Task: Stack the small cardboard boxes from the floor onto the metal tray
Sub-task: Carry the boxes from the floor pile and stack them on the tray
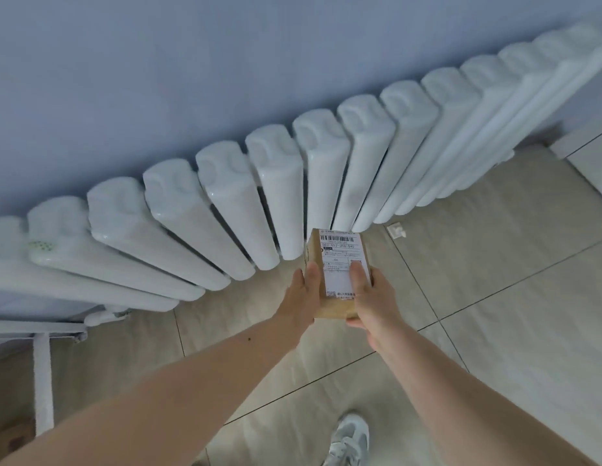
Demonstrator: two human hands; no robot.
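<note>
Both hands clamp one small cardboard box (338, 274) from its sides, left hand (304, 292) and right hand (370, 297), carrying it level above the floor (494, 280) near the radiator (225, 203) (no metal tray visible), presumably for steady stacking.

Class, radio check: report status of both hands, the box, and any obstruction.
Left hand and right hand both gripping cardboard box, label up. Radiator close ahead. Metal tray not in view.
</note>
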